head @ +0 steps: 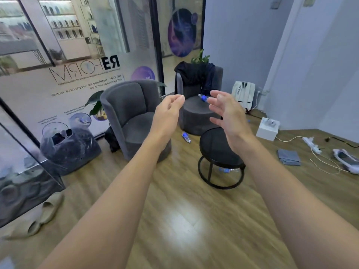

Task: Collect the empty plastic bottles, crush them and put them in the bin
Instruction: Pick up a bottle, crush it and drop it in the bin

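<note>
Wood-grain flooring [184,220] fills most of my view, with two grey armchairs against the glass wall: the nearer armchair [134,121] on the left and the far armchair [198,105] with dark clothing draped over its back. A black round bench [219,150] stands in front of them on a ring base. A dark bin bag [70,148] slumps by the glass on the left. I have both arms stretched forward, empty-handed. My left hand [169,111] is loosely curled, fingers apart, gripping nothing. My right hand [227,111] is spread wide, palm turned inward. One blue-labelled bottle [203,98] lies on the far armchair's seat, just past my right fingertips. Another bottle [186,137] lies on the floor between the chairs, and a third, blurred bottle [226,170] lies under the bench.
</note>
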`<state>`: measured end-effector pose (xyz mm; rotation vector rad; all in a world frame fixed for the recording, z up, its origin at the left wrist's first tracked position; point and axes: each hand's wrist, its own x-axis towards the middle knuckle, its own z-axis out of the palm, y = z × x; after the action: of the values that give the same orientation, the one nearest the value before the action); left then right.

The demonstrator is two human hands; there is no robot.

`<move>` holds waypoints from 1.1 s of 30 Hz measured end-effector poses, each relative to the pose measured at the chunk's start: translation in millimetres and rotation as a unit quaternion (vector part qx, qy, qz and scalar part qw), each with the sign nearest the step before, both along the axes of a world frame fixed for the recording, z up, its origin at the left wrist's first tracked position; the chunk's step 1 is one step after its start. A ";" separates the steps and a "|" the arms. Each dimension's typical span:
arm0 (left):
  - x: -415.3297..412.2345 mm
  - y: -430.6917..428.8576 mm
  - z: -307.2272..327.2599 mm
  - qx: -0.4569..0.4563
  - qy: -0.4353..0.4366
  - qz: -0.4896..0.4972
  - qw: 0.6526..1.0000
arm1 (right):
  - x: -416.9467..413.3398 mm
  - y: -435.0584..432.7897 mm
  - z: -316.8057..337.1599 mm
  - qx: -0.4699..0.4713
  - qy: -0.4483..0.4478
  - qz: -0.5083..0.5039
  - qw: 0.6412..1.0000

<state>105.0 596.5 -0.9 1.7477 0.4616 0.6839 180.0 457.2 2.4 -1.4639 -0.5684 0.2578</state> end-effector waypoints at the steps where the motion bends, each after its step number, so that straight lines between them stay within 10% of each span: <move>1: 20.9 12.9 -3.9 -0.004 0.002 -0.004 1.000 | 20.4 13.2 -3.5 -0.001 0.001 -0.001 1.000; 33: 605.8 416.2 -119.6 -0.028 0.153 -0.031 0.987 | 603.9 415.4 -136.3 -0.072 0.156 -0.032 0.985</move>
<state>710.7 1012.7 -120.6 1.8124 0.6268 0.3553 783.8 872.6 -133.9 -1.5392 -0.2521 0.4763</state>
